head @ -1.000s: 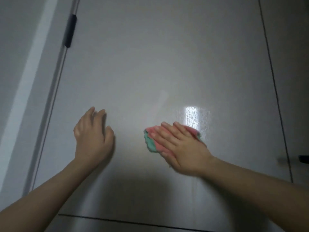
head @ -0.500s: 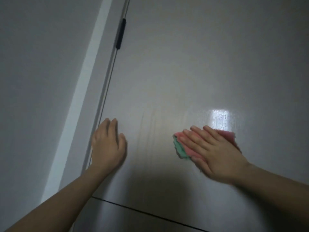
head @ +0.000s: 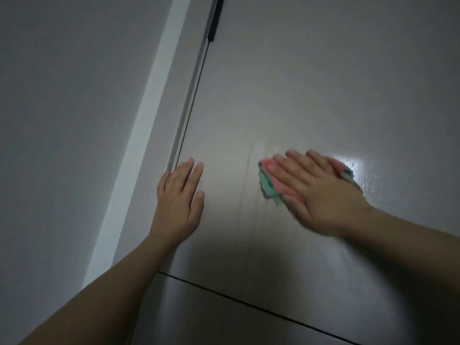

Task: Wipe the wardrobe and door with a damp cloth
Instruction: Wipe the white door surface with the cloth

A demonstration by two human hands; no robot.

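Cloth (head: pixel 271 185), pink and green, lies flat on the glossy door panel (head: pixel 298 95) under the right hand (head: pixel 321 192), whose straight fingers press it there. Unwiped panel stretches left toward the left hand (head: pixel 179 202), spread flat beside the hinge edge (head: pixel 191 95).

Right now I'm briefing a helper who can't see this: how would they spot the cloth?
Start at the big pale grey door panel, with its dark hinge on the upper left edge. Near the bright glare patch, the right hand presses flat on the cloth. It is the only colourful thing: pink with a scalloped green edge.
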